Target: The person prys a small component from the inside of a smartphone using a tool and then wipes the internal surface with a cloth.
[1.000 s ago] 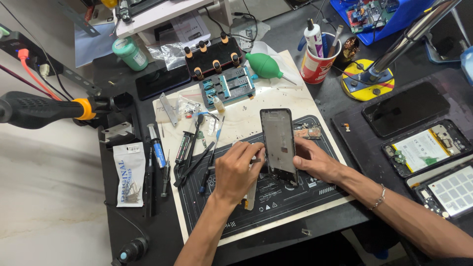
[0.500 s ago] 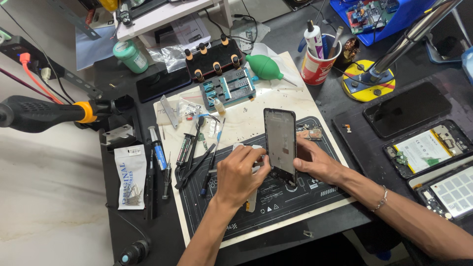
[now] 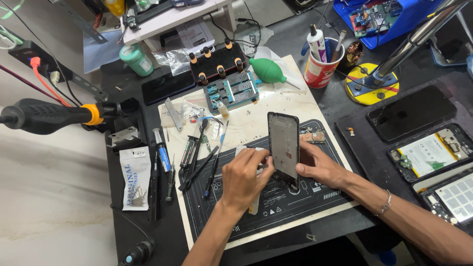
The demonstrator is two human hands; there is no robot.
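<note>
**A:** anything change since the last frame? The black repair mat [image 3: 276, 207] looks the same to me.

**B:** Barely. The phone frame [image 3: 283, 148] stands a bit more upright, still on its bottom edge on the mat.

**A:** containers?

**B:** red cup [image 3: 319, 71] holds brushes and a tube; blue tray [image 3: 394, 24] has circuit boards.

**A:** hands?

**B:** right hand [image 3: 320, 167] grips the frame's right edge, left hand [image 3: 244, 180] pinches its left edge, fingers closed on it.
</note>
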